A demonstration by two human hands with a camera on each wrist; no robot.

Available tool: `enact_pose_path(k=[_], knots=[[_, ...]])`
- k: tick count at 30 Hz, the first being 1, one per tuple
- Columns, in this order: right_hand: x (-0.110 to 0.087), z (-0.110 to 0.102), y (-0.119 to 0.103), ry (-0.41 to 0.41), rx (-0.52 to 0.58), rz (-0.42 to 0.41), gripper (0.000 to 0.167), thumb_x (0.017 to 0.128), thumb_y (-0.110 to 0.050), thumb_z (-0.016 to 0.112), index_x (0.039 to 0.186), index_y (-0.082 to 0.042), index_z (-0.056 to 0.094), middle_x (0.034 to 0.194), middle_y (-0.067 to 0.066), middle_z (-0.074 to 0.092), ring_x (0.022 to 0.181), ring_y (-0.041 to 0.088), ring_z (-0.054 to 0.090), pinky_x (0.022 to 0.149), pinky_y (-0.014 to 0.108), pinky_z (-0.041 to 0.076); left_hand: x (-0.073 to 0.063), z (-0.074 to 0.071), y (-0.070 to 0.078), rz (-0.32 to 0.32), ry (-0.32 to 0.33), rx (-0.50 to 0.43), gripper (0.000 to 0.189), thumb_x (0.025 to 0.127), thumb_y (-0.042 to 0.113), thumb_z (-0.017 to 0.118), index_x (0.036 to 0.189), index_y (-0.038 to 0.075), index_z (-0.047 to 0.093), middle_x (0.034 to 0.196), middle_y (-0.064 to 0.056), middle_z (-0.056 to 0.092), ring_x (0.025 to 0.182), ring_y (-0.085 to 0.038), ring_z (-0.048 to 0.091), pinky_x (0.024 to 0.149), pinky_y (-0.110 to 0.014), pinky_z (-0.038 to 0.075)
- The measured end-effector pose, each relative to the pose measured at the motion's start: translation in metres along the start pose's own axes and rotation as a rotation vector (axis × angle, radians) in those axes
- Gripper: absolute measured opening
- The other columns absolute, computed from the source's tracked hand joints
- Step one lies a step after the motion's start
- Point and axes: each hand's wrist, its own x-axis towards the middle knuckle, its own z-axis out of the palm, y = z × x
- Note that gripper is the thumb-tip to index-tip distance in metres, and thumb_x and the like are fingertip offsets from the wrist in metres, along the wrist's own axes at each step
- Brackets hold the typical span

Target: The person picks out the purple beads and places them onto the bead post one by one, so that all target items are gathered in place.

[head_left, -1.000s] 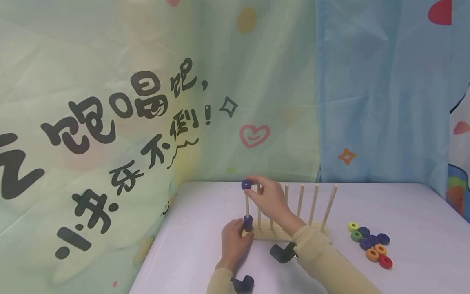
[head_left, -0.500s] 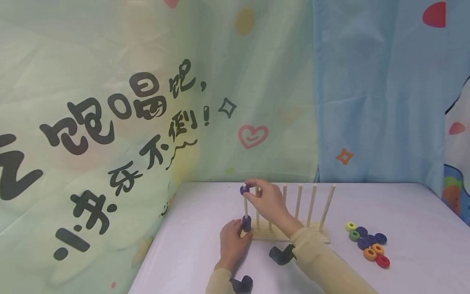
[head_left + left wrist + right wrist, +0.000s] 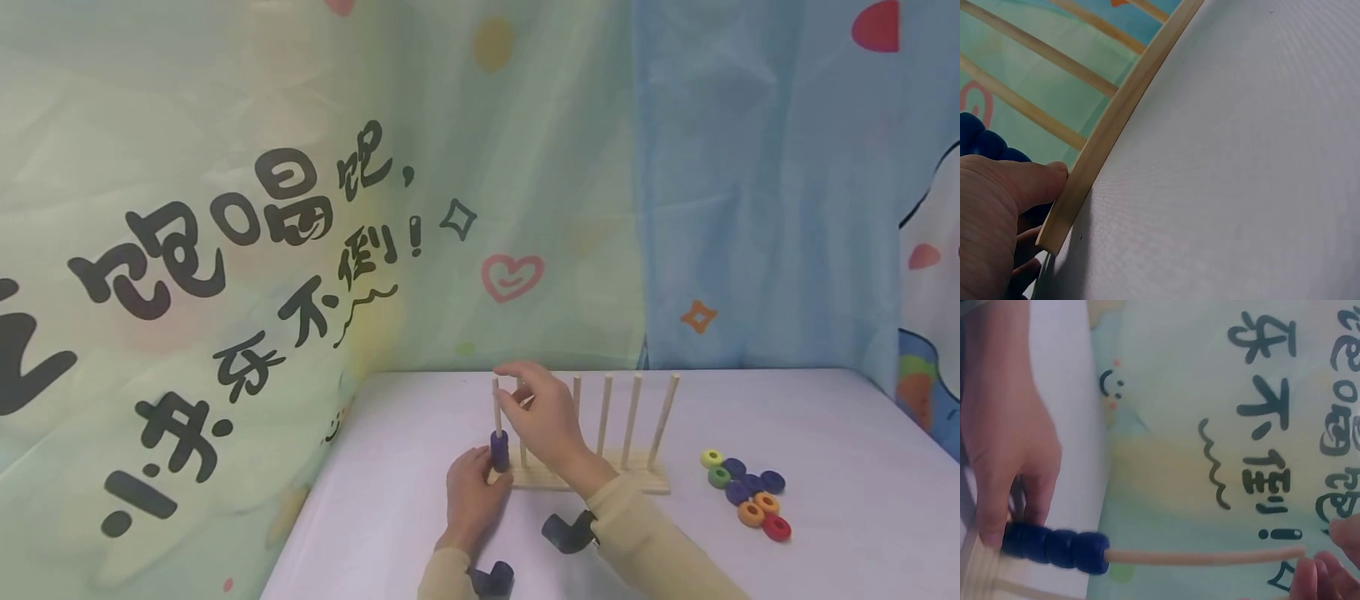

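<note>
Blue rings (image 3: pixel 499 452) are stacked at the foot of the leftmost peg (image 3: pixel 497 410) of a wooden peg stand (image 3: pixel 622 482). My left hand (image 3: pixel 472 493) grips the stand's left end beside this stack; in the left wrist view its thumb (image 3: pixel 1041 181) presses the front edge of the base. Around the top of the same peg, my right hand (image 3: pixel 546 417) holds its thumb and fingers apart, with nothing between them but the peg tip. Several rings show in the stack (image 3: pixel 1057 547) in the right wrist view, the bare peg rising from it.
Right of the stand lies a loose group of rings: yellow (image 3: pixel 712 458), green (image 3: pixel 719 477), blue (image 3: pixel 772 482), orange (image 3: pixel 752 513) and red (image 3: pixel 777 527). The other pegs (image 3: pixel 632 421) stand bare. A printed curtain (image 3: pixel 450 167) hangs behind the white table (image 3: pixel 840 433).
The blue ring that my right hand pinched at the peg's top has been let go and has dropped down the peg onto the stack. My left hand has stayed on the stand.
</note>
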Motion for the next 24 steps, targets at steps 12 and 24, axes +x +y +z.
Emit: enact_pose_path(k=[12,24], knots=[[-0.021,-0.002,0.002,-0.064,0.036,0.088,0.022,0.084,-0.008,0.074,0.106,-0.008,0.070,0.100,0.002,0.072,0.067,0.011,0.065,0.056,0.022,0.055,0.002,0.001,0.001,-0.009,-0.007,-0.005,0.039,0.080,0.023,0.074,0.116,0.009,0.071,0.119,-0.005,0.068,0.121,-0.028,0.056,0.109,-0.049,0.036],[-0.060,-0.007,0.031,-0.038,0.016,0.211,0.018,0.083,-0.007,0.075,0.100,-0.010,0.073,0.090,-0.001,0.073,0.065,0.009,0.062,0.056,0.021,0.053,-0.001,-0.004,0.005,0.014,0.007,0.007,0.037,0.079,0.023,0.075,0.113,0.008,0.071,0.117,-0.006,0.069,0.118,-0.030,0.057,0.107,-0.050,0.038]])
